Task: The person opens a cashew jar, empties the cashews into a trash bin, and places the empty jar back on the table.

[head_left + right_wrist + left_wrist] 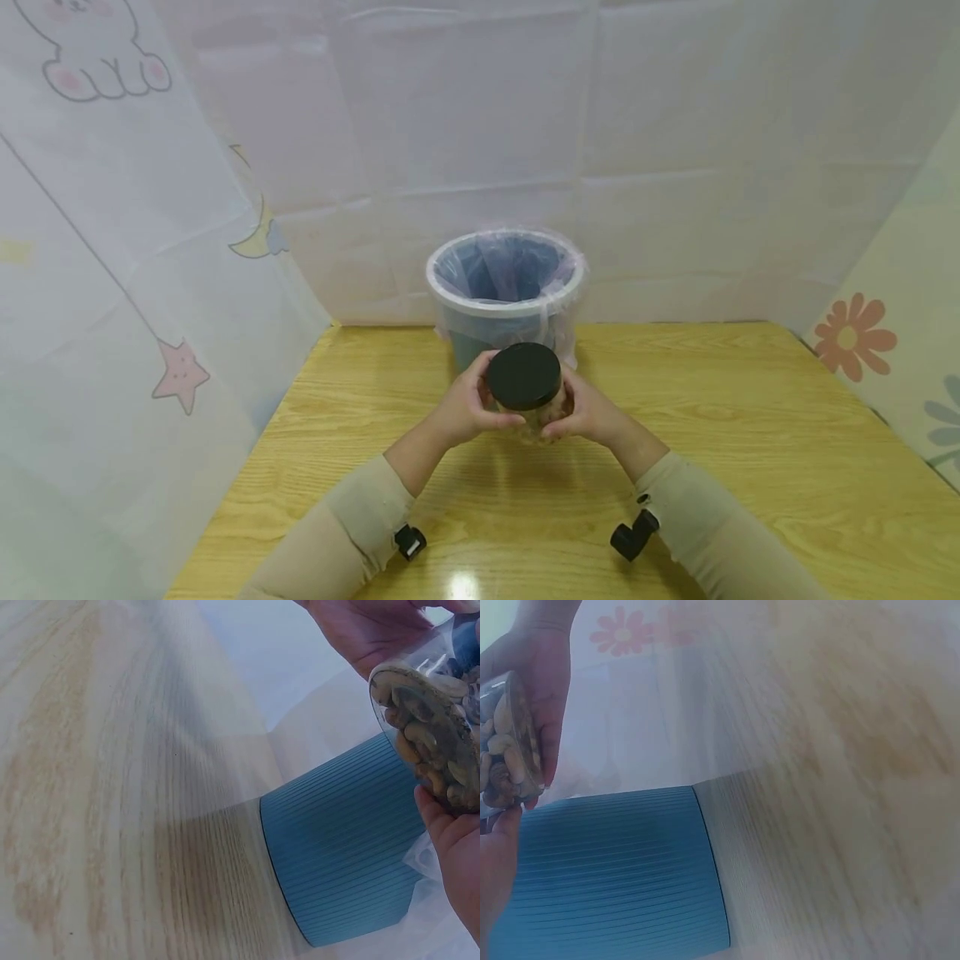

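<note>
Both hands hold a clear jar point(536, 423) with a black lid point(523, 375) above the table, just in front of the bin. My left hand point(468, 408) grips its left side, thumb across the front. From the right, my right hand point(592, 412) grips it the same way, and the thumb tips come close together. Curved, cashew-like pieces point(431, 735) fill the jar's bottom in the right wrist view. The left wrist view catches the jar point(506, 746) only in part, between the two hands.
A blue ribbed bin point(622, 870) with a white rim point(480, 308) and a clear plastic liner point(517, 250) stands at the table's back edge. The wood-grain table point(375, 400) meets printed cloth point(465, 125) behind it. Black wrist mounts point(633, 535) hang below the sleeves.
</note>
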{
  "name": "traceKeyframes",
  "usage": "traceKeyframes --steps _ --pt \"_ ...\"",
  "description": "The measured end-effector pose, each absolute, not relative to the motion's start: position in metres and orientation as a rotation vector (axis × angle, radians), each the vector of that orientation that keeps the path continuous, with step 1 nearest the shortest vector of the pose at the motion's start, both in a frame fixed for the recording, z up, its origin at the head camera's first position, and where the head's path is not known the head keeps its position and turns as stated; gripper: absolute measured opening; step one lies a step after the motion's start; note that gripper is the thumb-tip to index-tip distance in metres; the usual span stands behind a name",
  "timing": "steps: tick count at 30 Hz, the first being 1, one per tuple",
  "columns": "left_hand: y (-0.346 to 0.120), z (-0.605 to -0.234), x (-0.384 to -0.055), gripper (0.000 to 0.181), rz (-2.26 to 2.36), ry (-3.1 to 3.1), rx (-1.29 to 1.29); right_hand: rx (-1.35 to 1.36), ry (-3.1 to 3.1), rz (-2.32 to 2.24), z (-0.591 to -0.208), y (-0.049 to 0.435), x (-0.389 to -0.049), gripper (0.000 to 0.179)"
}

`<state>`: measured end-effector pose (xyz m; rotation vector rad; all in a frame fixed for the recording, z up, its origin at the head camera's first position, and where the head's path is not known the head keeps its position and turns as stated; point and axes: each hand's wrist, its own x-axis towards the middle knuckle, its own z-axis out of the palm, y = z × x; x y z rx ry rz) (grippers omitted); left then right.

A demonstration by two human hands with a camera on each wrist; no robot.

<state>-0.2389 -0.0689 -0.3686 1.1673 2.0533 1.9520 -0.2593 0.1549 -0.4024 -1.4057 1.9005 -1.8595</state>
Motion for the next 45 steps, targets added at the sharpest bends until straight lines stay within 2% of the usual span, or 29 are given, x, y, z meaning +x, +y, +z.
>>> traceKeyframes --steps 11,21,32,40,45 --pt "-0.068 -0.387 -0.252 0.079 1.945 2.028 1.168 -1.423 2.046 -1.769 -0.401 0.156 -0.262 0.086" --pt "-0.075 -0.388 -0.257 0.078 2.032 1.894 1.15 -1.354 2.12 -1.743 -0.398 0.162 -0.26 0.094" --pt "-0.082 -0.384 -0.254 0.079 2.054 1.876 1.15 -1.296 2.218 -1.651 -0.392 0.168 -0.26 0.092" --pt "-0.086 -0.383 -0.25 0.086 2.086 1.818 1.155 -1.309 2.407 -1.483 -0.37 0.165 -0.244 0.085" --pt "-0.087 -0.384 -0.249 0.09 2.032 1.826 1.157 -1.325 2.422 -1.432 -0.369 0.164 -0.243 0.083"
